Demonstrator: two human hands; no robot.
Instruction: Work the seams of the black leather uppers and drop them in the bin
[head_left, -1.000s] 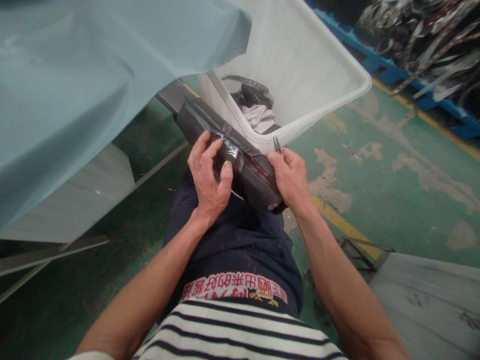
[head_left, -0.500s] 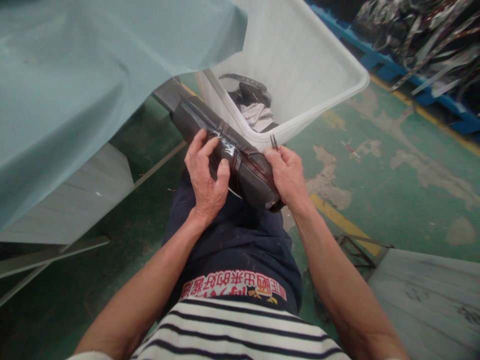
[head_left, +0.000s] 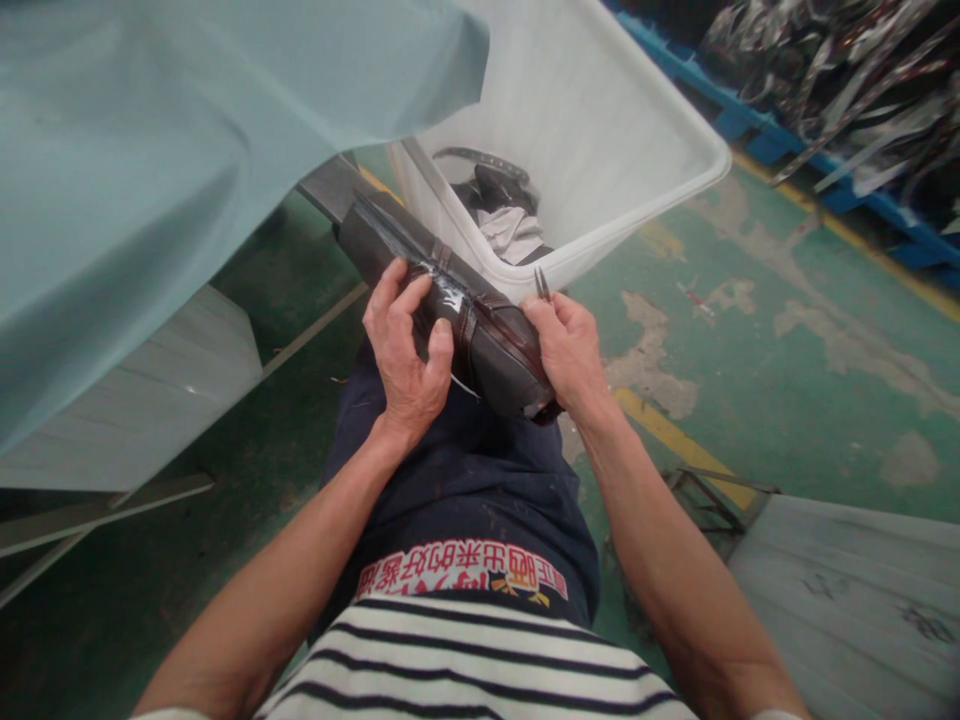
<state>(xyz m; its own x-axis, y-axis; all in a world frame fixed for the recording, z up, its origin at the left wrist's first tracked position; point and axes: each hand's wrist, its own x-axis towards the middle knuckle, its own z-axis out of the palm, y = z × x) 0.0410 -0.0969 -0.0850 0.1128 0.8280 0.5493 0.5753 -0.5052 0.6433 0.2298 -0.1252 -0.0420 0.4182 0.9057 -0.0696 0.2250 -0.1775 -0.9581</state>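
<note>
A dark brown leather boot (head_left: 495,345) lies across my lap, its shaft pointing up and left and partly wrapped in clear plastic film. My left hand (head_left: 405,355) is closed around the middle of the boot, thumb on the near side, fingers over the film. My right hand (head_left: 570,350) grips the boot's near right end. It also pinches a small metal tool (head_left: 540,283) whose two thin tips stick up above the fingers.
A large white plastic bin (head_left: 660,195) stands just beyond the boot, with dark leather pieces and a belt (head_left: 491,170) inside. A pale blue sheet (head_left: 187,150) hangs over a table at the left. Grey boards lie at the lower right on the green floor.
Hands and boot have drifted slightly left and up in the view; the grip on the boot is the same.
</note>
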